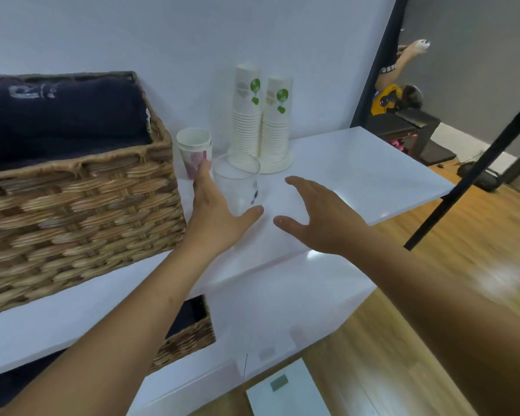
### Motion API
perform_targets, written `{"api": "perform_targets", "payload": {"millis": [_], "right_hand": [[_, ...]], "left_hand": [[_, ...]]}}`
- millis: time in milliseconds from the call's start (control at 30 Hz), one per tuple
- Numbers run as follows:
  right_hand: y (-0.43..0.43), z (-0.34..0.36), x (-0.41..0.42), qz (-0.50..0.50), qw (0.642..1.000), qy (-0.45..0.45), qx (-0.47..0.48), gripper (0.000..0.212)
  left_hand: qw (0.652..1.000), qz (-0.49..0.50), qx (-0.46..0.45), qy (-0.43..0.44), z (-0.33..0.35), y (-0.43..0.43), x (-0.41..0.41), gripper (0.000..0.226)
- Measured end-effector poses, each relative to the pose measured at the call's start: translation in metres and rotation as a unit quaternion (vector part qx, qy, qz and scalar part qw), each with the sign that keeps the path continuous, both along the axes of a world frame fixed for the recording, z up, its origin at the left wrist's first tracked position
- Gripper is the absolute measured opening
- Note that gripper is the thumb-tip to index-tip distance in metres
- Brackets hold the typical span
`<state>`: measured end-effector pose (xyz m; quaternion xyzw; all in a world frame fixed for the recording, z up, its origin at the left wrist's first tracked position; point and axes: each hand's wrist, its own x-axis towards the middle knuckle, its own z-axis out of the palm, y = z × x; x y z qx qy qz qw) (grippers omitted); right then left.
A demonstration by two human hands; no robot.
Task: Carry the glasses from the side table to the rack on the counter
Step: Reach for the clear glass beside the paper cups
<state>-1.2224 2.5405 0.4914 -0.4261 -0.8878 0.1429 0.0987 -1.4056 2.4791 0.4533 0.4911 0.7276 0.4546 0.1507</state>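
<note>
Pale blank wall [162, 31], wooden plank floor [433, 295], grey wall [478, 55] at right

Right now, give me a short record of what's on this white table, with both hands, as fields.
surface: white table
glass: clear glass, upright, near the middle
left hand: left hand open around the glass, grip not clearly closed
right hand: right hand open, empty, to the right of the glass
behind glass: two stacks of paper cups, upside down
left of glass: patterned paper cup, upright
far left: wicker basket holding dark fabric
</note>
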Motion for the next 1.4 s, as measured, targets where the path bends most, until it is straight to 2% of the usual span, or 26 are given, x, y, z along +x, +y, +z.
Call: {"api": "perform_targets", "payload": {"millis": [167, 333, 433, 567, 667, 867, 1133, 1400], "right_hand": [[0.021, -0.008, -0.039, 0.025, 0.999, 0.018, -0.036, 0.099], [0.033, -0.023, -0.065, 0.020, 0.990, 0.092, -0.106, 0.114], [0.036, -0.029, -0.074, 0.027, 0.984, 0.131, -0.118, 0.113], [0.041, -0.032, -0.080, 0.027, 0.983, 0.139, -0.119, 0.111], [0.045, -0.032, -0.081, 0.028, 0.983, 0.140, -0.114, 0.104], [0.038, -0.023, -0.073, 0.052, 0.978, 0.166, -0.116, 0.090], [0.008, 0.005, -0.031, 0.105, 0.963, 0.215, -0.122, 0.092], [-0.042, 0.015, 0.021, 0.172, 0.954, 0.219, -0.109, 0.087]], "left_hand": [[0.999, -0.001, 0.020, -0.045, -0.007, 0.025, -0.012, 0.129], [0.995, 0.014, 0.037, -0.089, -0.009, 0.033, -0.013, 0.116], [0.994, 0.014, 0.037, -0.101, -0.010, 0.036, -0.016, 0.114], [0.994, 0.008, 0.021, -0.110, -0.011, 0.039, -0.018, 0.107], [0.994, 0.005, 0.014, -0.113, -0.008, 0.040, -0.021, 0.097], [0.994, 0.010, 0.009, -0.111, 0.004, 0.029, -0.014, 0.093], [0.995, 0.027, 0.047, -0.087, 0.034, -0.012, 0.028, 0.093], [0.991, 0.062, 0.081, -0.087, 0.047, -0.080, 0.086, 0.092]]}}
